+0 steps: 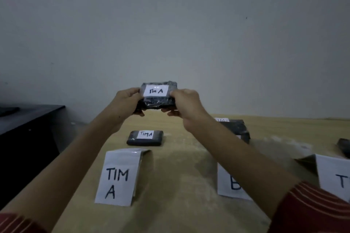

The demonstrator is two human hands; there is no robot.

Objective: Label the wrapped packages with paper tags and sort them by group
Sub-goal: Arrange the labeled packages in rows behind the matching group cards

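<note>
1. A pale wooden counter [189,166] runs back to a grey wall [170,24]; its left edge drops beside a dark desk [28,119], with bare surface between the cards.
2. Folded card signs stand near the front: "TIM A" [118,178] at left, a "B" card [230,181] half hidden by the right arm, and a third [335,178] cut off at the frame's edge.
3. A large wrapped parcel [234,128] sits behind the "B" card.
4. One dark package tagged "TIM A" [145,137] lies behind its sign.
5. Left hand [126,103] and right hand [186,105] hold a raised package [158,96] above the counter, fingers clasped round its ends; its tag [156,90] reads "TIM A".
</note>
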